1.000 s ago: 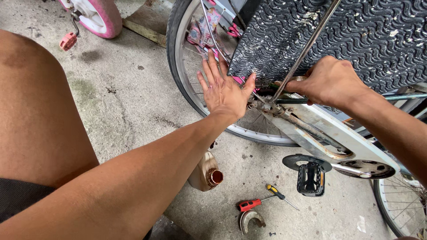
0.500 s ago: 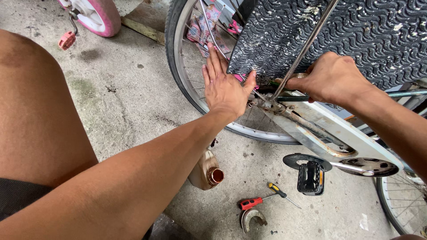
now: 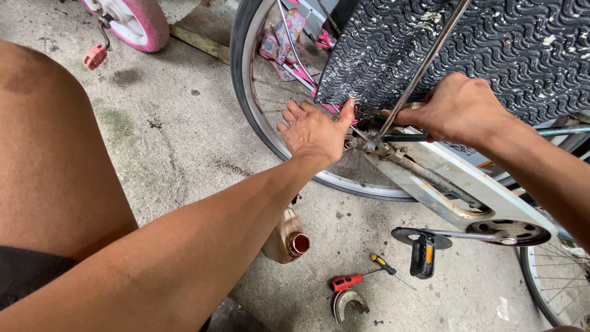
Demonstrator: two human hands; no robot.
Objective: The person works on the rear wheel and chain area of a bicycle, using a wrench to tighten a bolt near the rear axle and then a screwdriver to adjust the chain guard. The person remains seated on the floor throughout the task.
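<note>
Floor, near: red-handled screwdriver [image 3: 348, 282], yellow-handled screwdriver [image 3: 387, 267], lying unused. Farther: left hand [image 3: 313, 132], grip wide, fingers spread beside rear axle [image 3: 370, 146]. Right hand [image 3: 458, 110], grip closed around green-handled tool [image 3: 409, 138] at axle; work apparently unfinished.

— How many hands are seen?
— Two are counted: a left hand [image 3: 314, 130] and a right hand [image 3: 458, 107].
— And wheels?
— Three are counted: a large wheel [image 3: 246, 92], a spoked wheel [image 3: 553, 286] and a small pink wheel [image 3: 138, 21].
— Pedals?
— Two are seen: a black pedal [image 3: 425, 255] and a pink pedal [image 3: 95, 56].
— Tools on the floor?
— Two screwdrivers are counted, a red one [image 3: 348, 281] and a yellow-and-black one [image 3: 386, 265].
— What else is counted?
— One open bottle [image 3: 287, 237], one curved metal piece [image 3: 346, 302], one chain guard [image 3: 455, 190], one crank [image 3: 485, 233] and one black patterned mat [image 3: 491, 43].
</note>
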